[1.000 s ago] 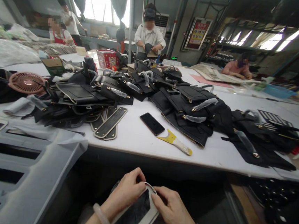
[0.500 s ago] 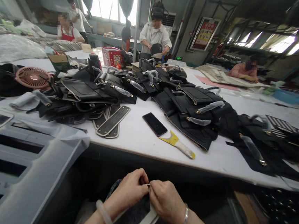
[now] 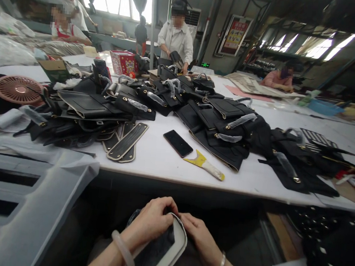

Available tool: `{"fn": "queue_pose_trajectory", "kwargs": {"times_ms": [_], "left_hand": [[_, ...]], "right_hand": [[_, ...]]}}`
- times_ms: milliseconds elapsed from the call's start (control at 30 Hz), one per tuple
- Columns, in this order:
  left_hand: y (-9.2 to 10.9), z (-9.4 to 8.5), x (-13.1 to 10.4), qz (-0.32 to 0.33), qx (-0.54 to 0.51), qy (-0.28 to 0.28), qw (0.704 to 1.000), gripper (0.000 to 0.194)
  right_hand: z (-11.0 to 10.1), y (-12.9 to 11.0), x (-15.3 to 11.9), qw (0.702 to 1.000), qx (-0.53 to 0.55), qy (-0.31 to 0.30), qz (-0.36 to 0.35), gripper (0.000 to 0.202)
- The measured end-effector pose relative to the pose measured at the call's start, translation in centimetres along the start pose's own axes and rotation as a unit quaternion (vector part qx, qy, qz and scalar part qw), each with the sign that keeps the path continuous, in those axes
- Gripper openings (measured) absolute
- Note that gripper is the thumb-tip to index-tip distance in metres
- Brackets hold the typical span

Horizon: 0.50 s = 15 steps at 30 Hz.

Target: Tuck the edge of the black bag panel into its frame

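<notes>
My left hand (image 3: 159,216) pinches the upper rim of a dark panel with a pale border (image 3: 178,243), held low over my lap below the table edge. The panel's rounded corner faces up and to the right, and its lower part runs out of view. My right hand (image 3: 198,232) is closed at that same rim, its fingertips by the corner; the exact grip is partly hidden. Several similar dark strips with pale edges (image 3: 127,142) lie on the table ahead. Nearby are a black phone (image 3: 178,143) and a yellow scraper-like tool (image 3: 205,164).
Black bags with wrapped handles (image 3: 228,125) are heaped across the white table (image 3: 150,163). A pink fan (image 3: 19,89) stands at left, above a grey slotted crate (image 3: 51,184). A co-worker (image 3: 176,37) handles a black item across the table; other people sit or stand farther back.
The panel's pale corner has turned up into view between my hands. My right hand has opened a little and shifted to the panel's right side. The whole view has swung slightly right.
</notes>
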<state>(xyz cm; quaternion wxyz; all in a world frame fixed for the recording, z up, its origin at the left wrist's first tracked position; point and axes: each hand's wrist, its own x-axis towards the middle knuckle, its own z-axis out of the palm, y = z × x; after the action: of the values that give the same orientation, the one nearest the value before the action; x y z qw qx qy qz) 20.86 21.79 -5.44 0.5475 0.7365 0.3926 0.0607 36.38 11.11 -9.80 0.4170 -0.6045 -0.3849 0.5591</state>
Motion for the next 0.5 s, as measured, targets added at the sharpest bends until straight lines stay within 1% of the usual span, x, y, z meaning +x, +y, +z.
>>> {"fn": "queue_pose_trajectory", "kwargs": {"times_ms": [67,167,267,333,367,500], "left_hand": [[-0.2,0.0,0.4,0.008,-0.014,-0.019,1.0,0.021],[-0.8,0.1,0.8,0.023,-0.038,-0.042,0.998,0.024],[-1.4,0.2,0.9,0.034,-0.054,-0.052,0.997,0.025],[-1.6,0.2,0.8,0.035,-0.059,-0.053,0.996,0.023],[-1.7,0.2,0.7,0.035,-0.06,-0.054,0.996,0.023],[-1.6,0.0,0.5,0.032,-0.056,-0.049,0.997,0.023]], "right_hand": [[1.0,1.0,-0.3,0.998,0.064,0.001,0.003,0.046],[2.3,1.9,-0.6,0.991,0.131,0.014,0.009,0.048],[2.8,2.2,-0.8,0.972,0.229,0.006,0.041,0.047],[2.8,2.1,-0.9,0.959,0.278,-0.004,0.058,0.044],[2.8,1.8,-1.0,0.956,0.286,-0.009,0.059,0.043],[2.4,0.2,-1.1,0.958,0.277,-0.043,0.058,0.042]]}}
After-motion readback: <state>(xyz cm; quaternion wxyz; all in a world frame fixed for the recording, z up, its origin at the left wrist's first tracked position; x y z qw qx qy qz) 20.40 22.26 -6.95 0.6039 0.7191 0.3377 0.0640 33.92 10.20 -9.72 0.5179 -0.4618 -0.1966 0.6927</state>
